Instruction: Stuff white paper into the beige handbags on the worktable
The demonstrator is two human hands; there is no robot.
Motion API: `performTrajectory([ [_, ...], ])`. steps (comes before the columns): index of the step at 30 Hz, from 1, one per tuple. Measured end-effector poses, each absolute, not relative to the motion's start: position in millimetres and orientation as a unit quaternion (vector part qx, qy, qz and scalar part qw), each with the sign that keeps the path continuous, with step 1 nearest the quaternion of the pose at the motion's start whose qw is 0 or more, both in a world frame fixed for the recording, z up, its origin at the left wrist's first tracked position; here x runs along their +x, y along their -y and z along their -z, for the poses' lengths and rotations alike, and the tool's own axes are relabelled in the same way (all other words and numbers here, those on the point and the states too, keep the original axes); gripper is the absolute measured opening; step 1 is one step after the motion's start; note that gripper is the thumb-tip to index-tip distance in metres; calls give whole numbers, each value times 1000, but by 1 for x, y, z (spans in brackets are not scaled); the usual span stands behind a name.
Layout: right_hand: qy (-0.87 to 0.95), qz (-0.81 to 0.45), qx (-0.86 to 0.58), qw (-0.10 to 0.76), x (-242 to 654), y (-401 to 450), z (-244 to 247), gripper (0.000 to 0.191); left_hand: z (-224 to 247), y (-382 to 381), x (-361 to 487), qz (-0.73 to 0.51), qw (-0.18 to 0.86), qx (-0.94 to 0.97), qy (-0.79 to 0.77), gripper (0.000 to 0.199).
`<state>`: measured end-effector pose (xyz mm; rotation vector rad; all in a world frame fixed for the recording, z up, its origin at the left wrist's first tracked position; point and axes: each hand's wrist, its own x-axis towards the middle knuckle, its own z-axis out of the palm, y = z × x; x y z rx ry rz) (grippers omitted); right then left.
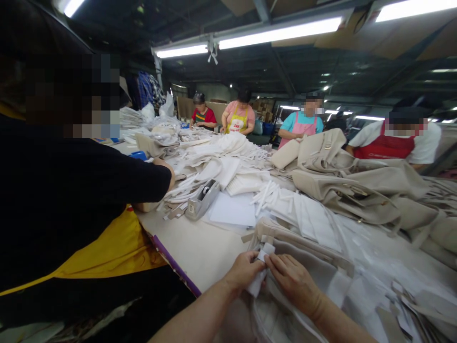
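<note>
Where the long workbench [203, 252] runs forward under fluorescent tube lights [280, 33], four co-workers [303, 121] stand beyond its far edge, and a person in a black top and yellow apron [89, 228] leans in at its left edge. Mid-bench, white fabric strips [221, 164] lie heaped beside beige bag panels [342, 178], with a grey tape dispenser [202, 200] next to a sheet of white paper [232, 212]. Near the front edge, over a beige bag [285, 245], the left hand [244, 272] and right hand [294, 286] are close together, clamped from both sides on a small white fabric piece [257, 278], which sits between them, partly hidden.
</note>
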<state>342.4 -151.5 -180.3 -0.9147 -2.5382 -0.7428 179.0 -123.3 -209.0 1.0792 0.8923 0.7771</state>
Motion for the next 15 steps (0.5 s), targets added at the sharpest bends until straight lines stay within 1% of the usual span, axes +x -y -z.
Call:
performTrajectory([
  [4, 889, 255, -338, 177, 339, 156, 181, 30, 204, 121, 176, -334, 728, 454, -390, 32],
  [8, 883, 243, -357, 182, 340, 158, 186, 30, 204, 116, 178, -331, 736, 426, -409, 31],
  [12, 883, 230, -365, 184, 342, 156, 194, 31, 204, 113, 182, -333, 721, 421, -439, 41],
  [15, 883, 225, -369, 184, 343, 157, 197, 32, 203, 112, 183, -318, 708, 437, -454, 41],
])
